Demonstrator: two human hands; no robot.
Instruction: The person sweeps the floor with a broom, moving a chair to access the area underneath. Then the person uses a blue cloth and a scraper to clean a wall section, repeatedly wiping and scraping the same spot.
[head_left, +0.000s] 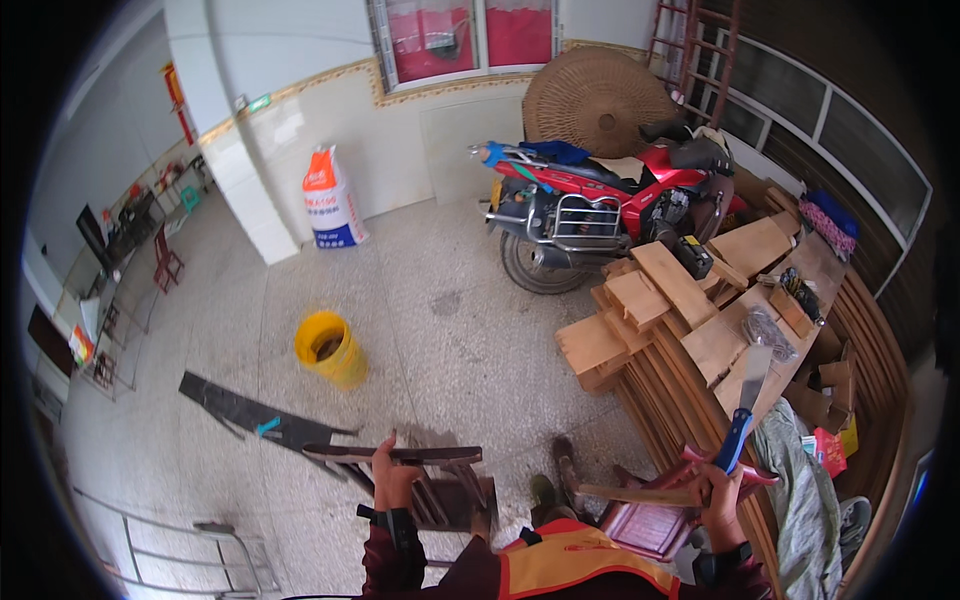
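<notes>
My left hand (394, 480) grips the top rail of a dark brown wooden chair (442, 454), whose slats and seat show below the rail. In my right hand (721, 495) is a blue-handled scraper (736, 435) with its flat metal blade pointing up and away. The same hand also holds a wooden tool handle (637, 494) that extends to the left; a dark shape at its far end cannot be told clearly from my shoe. Just below my right hand stands a reddish wooden chair (649, 529), partly hidden by the hand and my vest.
A long black board (247, 405) bearing a small blue tool (268, 426) lies left, near a yellow bucket (352, 366). Stacked wooden planks (667, 382) fill the right. Beyond are a red motorcycle (637, 191) and an upright sack (330, 202). A metal frame (187, 555) stands lower left.
</notes>
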